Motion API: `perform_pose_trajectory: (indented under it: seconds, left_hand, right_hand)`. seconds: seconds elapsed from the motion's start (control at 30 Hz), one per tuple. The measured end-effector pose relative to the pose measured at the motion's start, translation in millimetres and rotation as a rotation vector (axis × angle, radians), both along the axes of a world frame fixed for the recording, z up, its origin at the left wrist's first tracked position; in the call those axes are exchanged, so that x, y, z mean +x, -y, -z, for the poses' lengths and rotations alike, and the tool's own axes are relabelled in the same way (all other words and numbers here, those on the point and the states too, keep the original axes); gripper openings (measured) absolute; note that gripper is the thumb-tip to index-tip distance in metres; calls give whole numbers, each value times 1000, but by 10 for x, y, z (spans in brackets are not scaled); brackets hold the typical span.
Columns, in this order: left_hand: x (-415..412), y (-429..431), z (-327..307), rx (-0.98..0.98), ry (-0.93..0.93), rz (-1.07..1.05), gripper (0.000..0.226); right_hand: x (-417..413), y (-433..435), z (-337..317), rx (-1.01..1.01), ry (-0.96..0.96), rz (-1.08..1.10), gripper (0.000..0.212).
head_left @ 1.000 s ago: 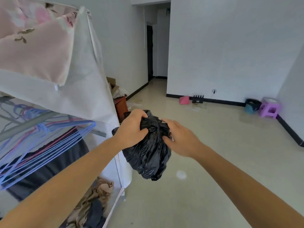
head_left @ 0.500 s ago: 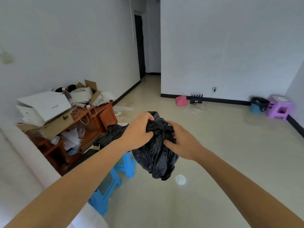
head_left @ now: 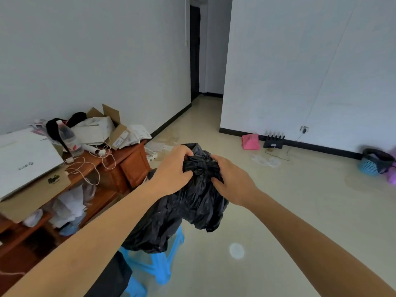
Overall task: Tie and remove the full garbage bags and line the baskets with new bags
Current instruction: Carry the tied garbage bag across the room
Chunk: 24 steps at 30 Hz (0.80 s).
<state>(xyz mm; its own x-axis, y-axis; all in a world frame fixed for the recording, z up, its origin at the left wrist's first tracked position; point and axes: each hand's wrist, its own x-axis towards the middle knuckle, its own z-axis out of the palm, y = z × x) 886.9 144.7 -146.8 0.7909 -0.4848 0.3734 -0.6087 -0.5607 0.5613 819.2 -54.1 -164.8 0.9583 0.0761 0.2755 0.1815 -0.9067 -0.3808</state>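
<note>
The person holds a black garbage bag (head_left: 201, 202) up in the air with both hands; the left grip (head_left: 173, 168) is curled round the left side of the bag's bunched top, and the right grip (head_left: 231, 181) clutches the right side, fingers dug into the plastic; between the two grips sits a tight knot (head_left: 201, 166) of gathered plastic; the body of the bag hangs below the grips, clear of the floor (head_left: 289, 211).

Below the left grip, under the forearm, a second heap of black plastic (head_left: 154, 232) lies on a blue stool (head_left: 158, 266); whether it is a separate bag cannot be told.

Left of the left grip stands a wooden bench (head_left: 137, 161); it carries cardboard boxes (head_left: 111, 116), a white box (head_left: 25, 159), a plastic bottle (head_left: 68, 138) and loose white cables (head_left: 90, 166).

Far beyond the right grip, by the wall, stands a blue basket (head_left: 368, 168) lined with a black bag; a purple stool (head_left: 393, 174) shows just beside it at the frame edge; straight beyond the grips, along the same wall, lie a pink object (head_left: 250, 142) and a black device (head_left: 274, 142) with upright prongs.
</note>
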Motion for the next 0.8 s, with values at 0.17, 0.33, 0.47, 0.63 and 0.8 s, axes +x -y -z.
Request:
perform_pose_trajectory:
  seconds: [0.17, 0.33, 0.47, 0.63, 0.8]
  left_hand:
    - [1321, 648, -138, -19, -41, 73, 35]
    - [2525, 1373, -52, 31, -6, 140, 38]
    - [3535, 1971, 63, 27, -19, 103, 38]
    - [4818, 2533, -32, 104, 37, 80, 41]
    - [6139, 2790, -68, 96, 101, -11, 49]
  right_hand:
    - [1161, 612, -113, 8, 13, 77, 61]
    - [2327, 1343, -27, 14, -9, 96, 61]
    - [3429, 1953, 116, 23, 30, 75, 60]
    - [4890, 2584, 52, 14, 9, 3, 60]
    - [6392, 2882, -117, 24, 42, -57, 59]
